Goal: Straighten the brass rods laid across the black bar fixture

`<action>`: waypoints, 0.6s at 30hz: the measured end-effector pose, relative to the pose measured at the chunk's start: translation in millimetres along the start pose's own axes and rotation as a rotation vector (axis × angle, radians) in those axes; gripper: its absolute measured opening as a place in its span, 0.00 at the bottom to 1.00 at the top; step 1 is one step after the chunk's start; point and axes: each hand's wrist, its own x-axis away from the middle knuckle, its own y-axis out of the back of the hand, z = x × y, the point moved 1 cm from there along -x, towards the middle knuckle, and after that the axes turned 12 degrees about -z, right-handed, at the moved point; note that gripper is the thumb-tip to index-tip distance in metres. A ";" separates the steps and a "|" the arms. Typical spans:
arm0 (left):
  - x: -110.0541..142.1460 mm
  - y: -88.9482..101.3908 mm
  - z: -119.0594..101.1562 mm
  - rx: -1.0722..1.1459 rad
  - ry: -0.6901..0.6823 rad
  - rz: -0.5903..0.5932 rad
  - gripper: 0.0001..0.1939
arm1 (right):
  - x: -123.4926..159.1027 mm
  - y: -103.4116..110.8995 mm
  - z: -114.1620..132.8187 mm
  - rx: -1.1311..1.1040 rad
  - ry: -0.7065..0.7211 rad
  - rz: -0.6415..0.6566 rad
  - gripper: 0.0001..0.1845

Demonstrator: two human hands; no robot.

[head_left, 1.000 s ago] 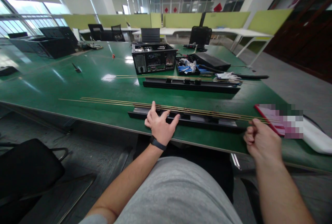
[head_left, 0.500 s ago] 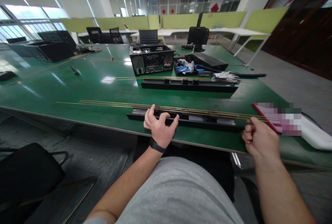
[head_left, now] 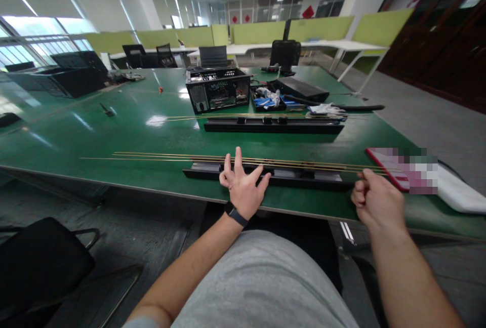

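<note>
My left hand is over the nearer long black rail, its fingers spread apart. The fingertips reach up to several thin gold-coloured rods lying lengthwise along the rail's far edge. Nothing shows in that hand, and whether the fingertips touch the rods is unclear. At the rail's right end is my right hand, with fingers curled closed and thumb and forefinger together close beside the rods. What it grips, if anything, is hidden. The rods stick out well past the rail on the left.
A second black rail with gold rods lies farther back. Behind it stand an open computer case and a tray of blue-white gloves. A red-edged flat item and a white object lie at right on the green table.
My left hand has shifted right along the rail, and its fingers have spread wider. My right hand stays closed near the rail's right end. The whole view has shifted slightly.
</note>
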 end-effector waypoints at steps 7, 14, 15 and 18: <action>0.7 -9.8 -6.9 0.013 -0.008 0.018 0.11 | -0.7 0.4 -0.4 0.007 -0.012 0.000 0.21; 1.1 -8.7 -5.6 0.023 -0.007 0.057 0.11 | 0.0 0.7 -1.3 -0.001 -0.006 0.002 0.22; 1.0 -8.5 -5.4 0.022 -0.010 0.062 0.11 | 0.0 0.7 -1.5 -0.002 -0.004 0.004 0.22; 1.6 -9.1 -4.2 0.025 -0.025 0.064 0.11 | -0.5 1.2 -1.6 -0.004 0.002 0.009 0.23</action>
